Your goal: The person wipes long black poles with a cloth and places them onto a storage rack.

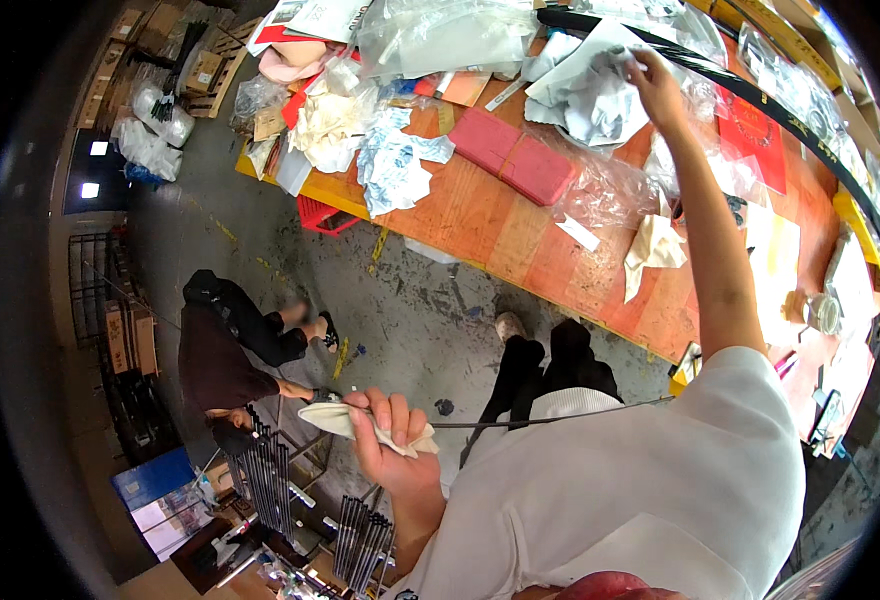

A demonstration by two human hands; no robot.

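My left hand point(390, 435) is low in the middle, in front of my body. Its fingers are wrapped round a folded cream cloth point(335, 418). A thin dark rod point(540, 423) runs out of that cloth to the right, across my shirt. At the far side of the table, my right arm is stretched out. My right hand point(650, 85) pinches a crumpled pale grey cloth point(600, 100), which lies over a sheet of white material. Just in front of it lies clear plastic wrap point(615, 195).
The wooden table point(550, 260) bears a red case point(512, 155), a blue-white cloth point(395, 160), a cream cloth point(655, 250), a glass jar point(822, 313) and a long black curved strip point(760, 100). A crouching person point(225, 355) works at left near racks of black rods point(265, 480).
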